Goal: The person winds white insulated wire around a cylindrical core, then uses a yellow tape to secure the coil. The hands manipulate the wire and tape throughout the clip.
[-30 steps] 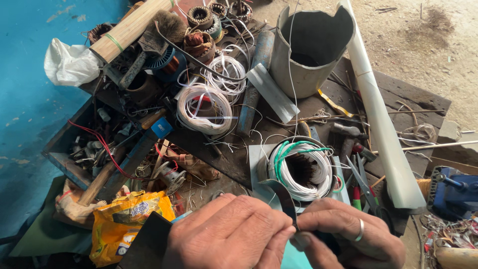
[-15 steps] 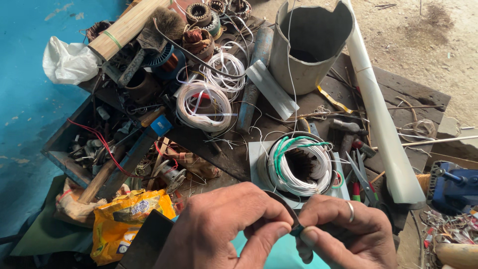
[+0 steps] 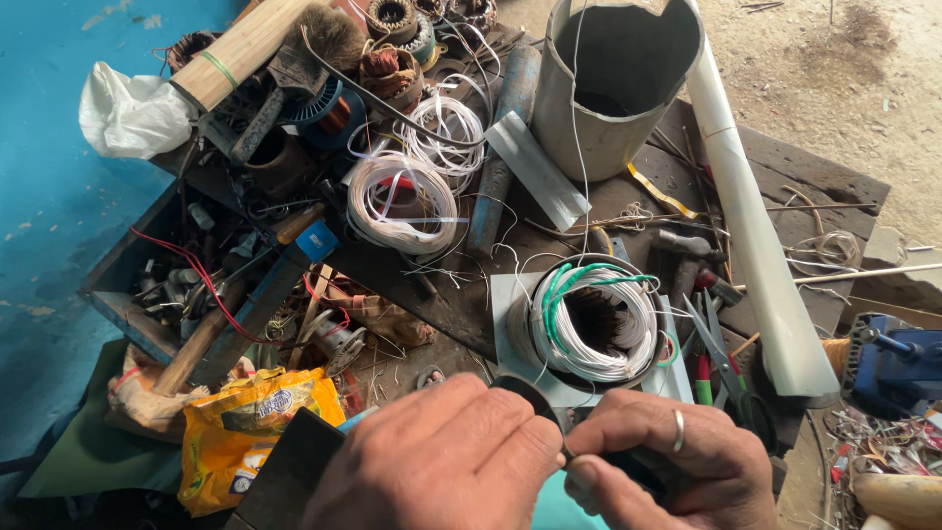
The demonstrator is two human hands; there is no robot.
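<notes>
My left hand (image 3: 442, 461) and my right hand (image 3: 677, 461), which wears a ring, meet at the bottom edge. Both pinch a small dark object (image 3: 535, 397) between fingertips; its lower part is hidden by my fingers, and what it is I cannot tell. Just beyond the hands a motor stator (image 3: 594, 319) with white windings and green wires sits on a grey sheet (image 3: 505, 304). Thin white wires trail from it towards my hands.
The dark workbench (image 3: 785, 167) carries a grey metal cylinder (image 3: 613, 83), a long white tube (image 3: 756, 245), coils of white wire (image 3: 402, 201), scissors (image 3: 721, 358), a hammer (image 3: 201, 339), a yellow packet (image 3: 245, 422), a white bag (image 3: 132, 113) and a blue machine (image 3: 898, 363).
My hands stay pressed together low in the view. The fingers have shifted a little on the dark object, which now curves up between them. Nothing on the bench has moved.
</notes>
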